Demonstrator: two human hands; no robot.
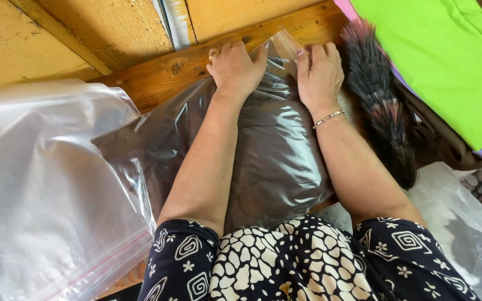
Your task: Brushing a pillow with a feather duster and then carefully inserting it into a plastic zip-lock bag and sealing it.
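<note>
A clear plastic bag (pixel 277 150) holding folded dark brown fabric lies on a wooden bench (pixel 163 78) in front of me. My left hand (pixel 235 67) presses down on the bag's far end, fingers curled over the plastic. My right hand (pixel 320 75), with a bracelet at the wrist and a ring, lies flat on the same far end and pinches the bag's clear corner flap (pixel 285 44). Both forearms stretch over the bag.
A large empty clear zip bag (pixel 46 189) with a red seal line lies at the left. A dark furry tail-like piece (pixel 377 103) lies right of my right hand, beside green fabric (pixel 447 61) and brown cloth. More clear plastic (pixel 458 223) covers the lower right.
</note>
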